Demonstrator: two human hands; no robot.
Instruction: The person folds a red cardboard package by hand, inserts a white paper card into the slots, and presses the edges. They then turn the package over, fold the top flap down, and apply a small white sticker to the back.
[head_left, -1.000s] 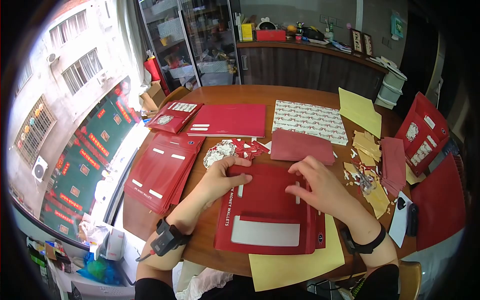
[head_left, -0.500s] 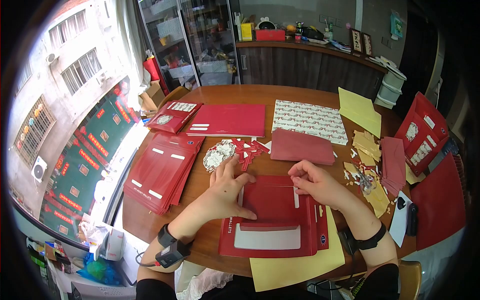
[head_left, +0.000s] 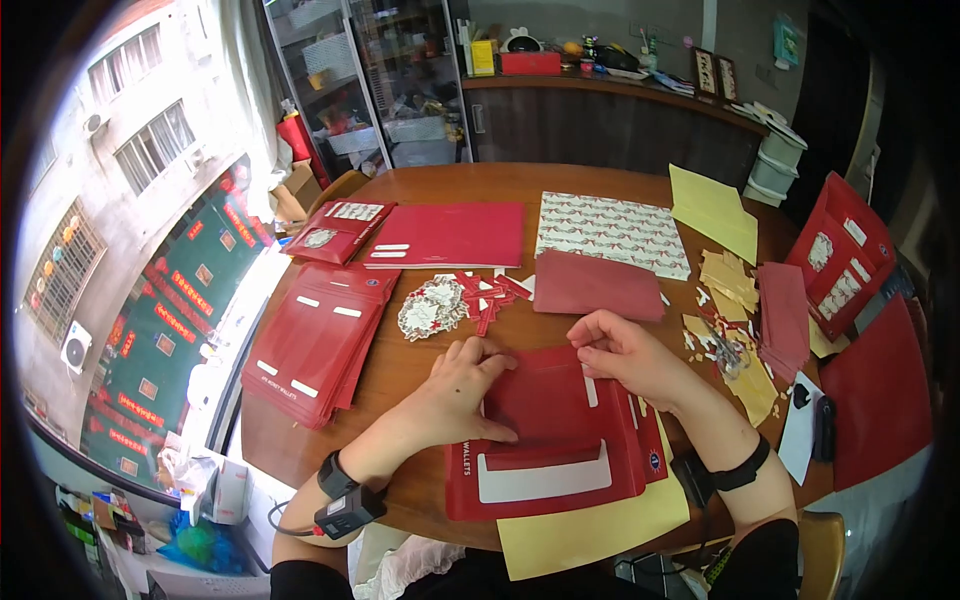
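A red printed folder with white cut-out windows lies near the table's front edge, over a yellow sheet and another red piece. A plain red sheet rests in the folder's middle. My left hand lies across the folder's left side, its thumb and fingers apart over the red sheet. My right hand is at the folder's upper right corner, thumb and fingertips pinched together; whatever they hold is too small to make out.
Stacked red folders lie left. Beyond my hands are white cut-outs, red strips, red envelopes and a patterned sheet. Right are yellow scraps, more envelopes and a black object.
The folder has shifted slightly right and tilted. My left hand has moved a little with it. My right hand stays at the upper right corner, and the camera view has shifted slightly.
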